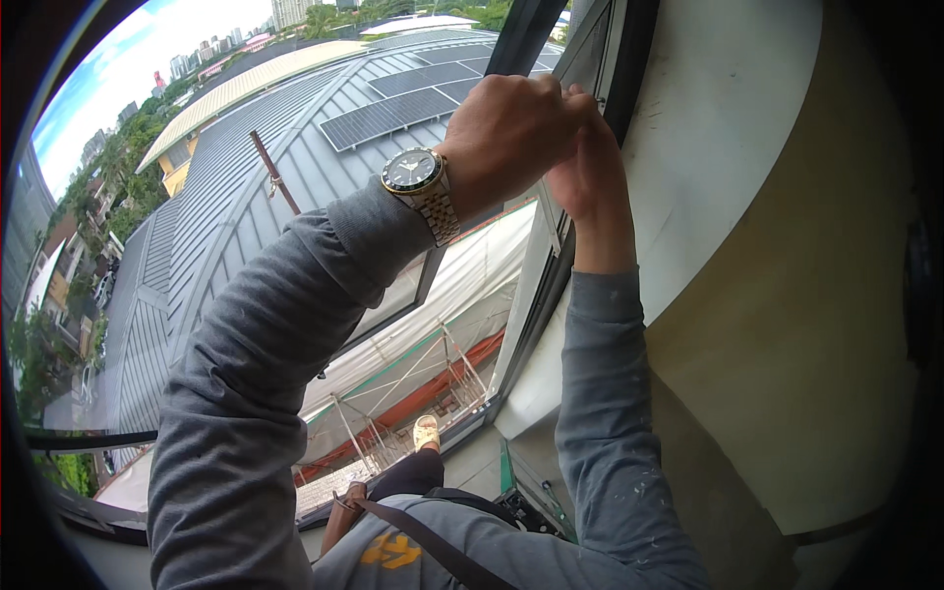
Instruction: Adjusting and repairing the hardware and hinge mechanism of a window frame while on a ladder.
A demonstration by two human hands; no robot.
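Observation:
My left hand point(511, 138) and my right hand point(590, 187) are raised close together against the dark window frame point(629, 74) at the upper middle. The left one, with its back toward me, has its fingers curled and partly covers the right. Fingers of both are closed, and whatever lies between them is hidden. Just beside the fingertips, a small metallic tip point(602, 101) shows at the frame. A wristwatch with a metal band point(413, 171) sits on my left wrist, below the grey sleeve cuff.
A white wall point(718, 108) borders the frame on the right. Through the window show a grey metal roof point(246, 216), solar panels point(383, 118) and, far below, scaffolding point(393, 393). By my foot point(426, 433) runs the lower sill; a green-edged object point(507, 467) stands near my body.

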